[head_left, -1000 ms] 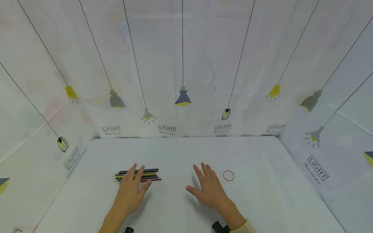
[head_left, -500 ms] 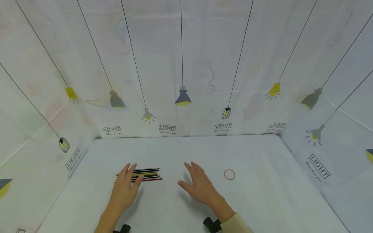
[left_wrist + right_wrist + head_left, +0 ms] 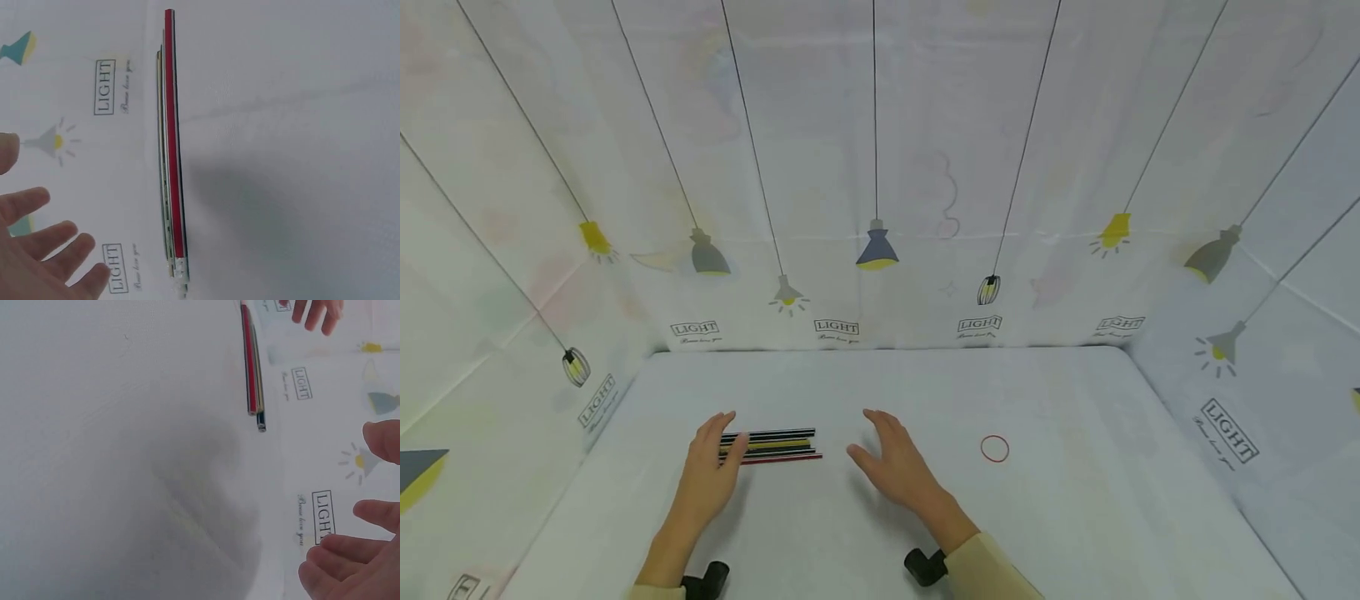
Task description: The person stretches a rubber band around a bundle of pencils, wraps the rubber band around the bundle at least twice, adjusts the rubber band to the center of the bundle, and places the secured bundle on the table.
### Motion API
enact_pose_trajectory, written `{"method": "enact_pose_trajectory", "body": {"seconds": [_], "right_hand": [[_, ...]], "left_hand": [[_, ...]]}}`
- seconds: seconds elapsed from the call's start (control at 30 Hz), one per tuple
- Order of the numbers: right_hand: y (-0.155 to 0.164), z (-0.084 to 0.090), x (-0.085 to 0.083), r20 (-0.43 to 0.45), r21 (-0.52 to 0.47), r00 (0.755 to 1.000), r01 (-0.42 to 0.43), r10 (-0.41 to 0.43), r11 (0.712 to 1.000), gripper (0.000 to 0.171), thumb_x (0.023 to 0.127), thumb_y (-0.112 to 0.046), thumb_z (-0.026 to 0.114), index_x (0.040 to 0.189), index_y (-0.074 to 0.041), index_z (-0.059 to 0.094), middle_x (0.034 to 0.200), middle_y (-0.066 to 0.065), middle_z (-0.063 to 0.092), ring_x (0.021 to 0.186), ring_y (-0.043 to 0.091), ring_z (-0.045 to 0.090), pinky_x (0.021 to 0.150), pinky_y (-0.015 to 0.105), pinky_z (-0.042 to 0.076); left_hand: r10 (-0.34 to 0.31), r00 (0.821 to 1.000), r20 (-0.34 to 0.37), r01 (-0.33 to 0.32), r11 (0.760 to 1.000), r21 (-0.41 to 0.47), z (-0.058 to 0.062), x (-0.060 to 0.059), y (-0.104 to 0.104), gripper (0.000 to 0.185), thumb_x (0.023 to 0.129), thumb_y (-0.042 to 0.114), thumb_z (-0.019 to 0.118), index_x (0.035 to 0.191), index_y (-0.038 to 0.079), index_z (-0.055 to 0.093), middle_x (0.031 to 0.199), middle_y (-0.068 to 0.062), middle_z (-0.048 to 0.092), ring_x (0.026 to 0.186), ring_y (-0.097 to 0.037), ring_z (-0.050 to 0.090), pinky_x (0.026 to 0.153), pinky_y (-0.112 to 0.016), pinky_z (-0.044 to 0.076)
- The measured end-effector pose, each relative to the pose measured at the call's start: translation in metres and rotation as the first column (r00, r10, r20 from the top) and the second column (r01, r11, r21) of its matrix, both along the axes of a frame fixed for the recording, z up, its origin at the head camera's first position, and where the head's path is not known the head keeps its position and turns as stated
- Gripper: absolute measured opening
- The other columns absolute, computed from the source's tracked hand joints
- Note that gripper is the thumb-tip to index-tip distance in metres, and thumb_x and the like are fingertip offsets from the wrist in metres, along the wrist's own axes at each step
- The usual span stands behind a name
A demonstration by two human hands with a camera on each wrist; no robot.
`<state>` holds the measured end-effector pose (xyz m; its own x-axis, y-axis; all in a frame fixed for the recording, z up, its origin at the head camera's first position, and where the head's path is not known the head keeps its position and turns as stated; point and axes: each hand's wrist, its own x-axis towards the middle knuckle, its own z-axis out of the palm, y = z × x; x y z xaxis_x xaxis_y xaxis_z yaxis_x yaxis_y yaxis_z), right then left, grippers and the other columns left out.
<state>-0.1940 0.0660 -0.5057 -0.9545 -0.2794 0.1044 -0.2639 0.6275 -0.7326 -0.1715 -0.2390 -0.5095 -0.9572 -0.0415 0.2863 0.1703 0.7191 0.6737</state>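
Note:
Several pencils (image 3: 778, 446), striped black, yellow and red with white ends, lie side by side on the left of the white table. My left hand (image 3: 706, 475) hovers over their left end with fingers apart, hiding part of them. In the left wrist view the pencils (image 3: 175, 144) lie beyond the hand (image 3: 50, 250), apart from its fingers. To the right of the pencils, my right hand (image 3: 898, 467) is held above the table, fingers extended and touching nothing. A thin red rubber band (image 3: 995, 448) lies as a ring further right.
The white table (image 3: 1075, 517) ends at a back wall cloth (image 3: 925, 250) printed with lamps and lettering. Similar cloth walls stand on both sides. A black wrist camera (image 3: 707, 579) sits at the left wrist, another black camera (image 3: 925, 567) at the right.
Both hands have shifted left; the left now covers only the pencils' left end, and the right stands closer to the pencils. Pencils and rubber band lie as before; the head view shifted slightly.

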Motion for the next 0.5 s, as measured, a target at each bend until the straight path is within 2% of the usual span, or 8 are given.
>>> {"method": "enact_pose_trajectory", "body": {"seconds": [0.33,0.5], "right_hand": [[-0.023,-0.002,-0.01,0.047,-0.122,0.999,0.021,-0.016,0.992,0.065,0.101,-0.041,0.06,0.153,-0.008,0.041,0.157,0.012,0.04,0.145,0.032,0.037,0.117,0.054,0.032],[-0.036,-0.005,-0.014,0.061,-0.151,0.998,0.016,-0.007,0.988,0.063,0.101,-0.038,0.06,0.154,-0.008,0.04,0.157,0.013,0.04,0.146,0.033,0.036,0.117,0.053,0.031]], "left_hand": [[0.066,0.996,0.06,-0.069,0.997,0.042,-0.002,-0.008,-0.02,0.058,0.11,0.038,0.043,0.15,-0.004,0.039,0.156,-0.03,0.03,0.144,-0.052,0.024,0.112,-0.069,0.023],[0.112,0.991,0.075,-0.118,0.99,0.082,-0.004,-0.01,-0.028,0.057,0.11,0.037,0.042,0.15,-0.004,0.039,0.155,-0.03,0.032,0.145,-0.049,0.025,0.114,-0.067,0.023]]}}
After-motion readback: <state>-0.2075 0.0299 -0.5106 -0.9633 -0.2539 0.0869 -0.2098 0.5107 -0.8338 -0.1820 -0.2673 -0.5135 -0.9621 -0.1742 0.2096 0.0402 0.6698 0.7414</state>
